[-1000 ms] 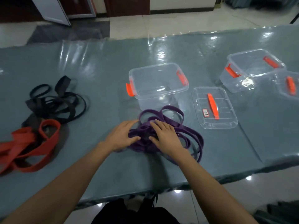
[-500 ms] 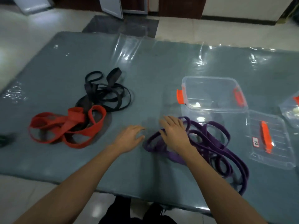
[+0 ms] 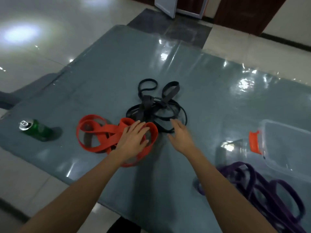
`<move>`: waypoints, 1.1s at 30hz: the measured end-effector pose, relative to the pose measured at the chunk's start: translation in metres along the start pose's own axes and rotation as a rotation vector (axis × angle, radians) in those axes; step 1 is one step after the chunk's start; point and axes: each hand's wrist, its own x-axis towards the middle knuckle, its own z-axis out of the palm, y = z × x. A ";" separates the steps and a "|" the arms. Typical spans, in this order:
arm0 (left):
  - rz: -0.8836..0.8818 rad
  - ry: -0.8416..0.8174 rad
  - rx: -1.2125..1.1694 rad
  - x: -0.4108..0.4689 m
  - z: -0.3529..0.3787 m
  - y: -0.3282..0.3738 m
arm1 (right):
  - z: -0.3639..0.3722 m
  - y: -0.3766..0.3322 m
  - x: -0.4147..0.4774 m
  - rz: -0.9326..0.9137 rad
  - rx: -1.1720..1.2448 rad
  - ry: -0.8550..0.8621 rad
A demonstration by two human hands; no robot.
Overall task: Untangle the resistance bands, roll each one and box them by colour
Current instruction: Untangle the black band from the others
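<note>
Left hand [image 3: 133, 139] lies flat, fingers spread, on the red resistance bands [image 3: 107, 129], which look limp and rubbery. The right hand [image 3: 180, 137], fingers apart, hovers by the black resistance bands [image 3: 148, 106]. A free outer loop seems the best place to pinch.

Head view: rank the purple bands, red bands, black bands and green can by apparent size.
1. Purple bands, though nearest and cut by the frame.
2. Red bands and black bands: alike; red is nearer, so unranked.
3. Green can.

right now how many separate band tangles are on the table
3: red tangle under the left hand, black tangle beyond the right hand, purple tangle near right, partly out of frame.
</note>
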 end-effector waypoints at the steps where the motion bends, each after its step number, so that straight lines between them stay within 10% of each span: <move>1: -0.011 0.009 -0.021 0.007 -0.002 -0.009 | 0.000 -0.006 0.013 0.026 0.002 0.007; 22: -0.003 0.034 -0.310 0.097 -0.027 -0.039 | -0.016 -0.014 0.061 0.243 -0.180 0.016; 33: 0.244 0.178 -0.396 0.135 -0.087 0.047 | -0.157 -0.041 0.001 -0.101 0.118 0.700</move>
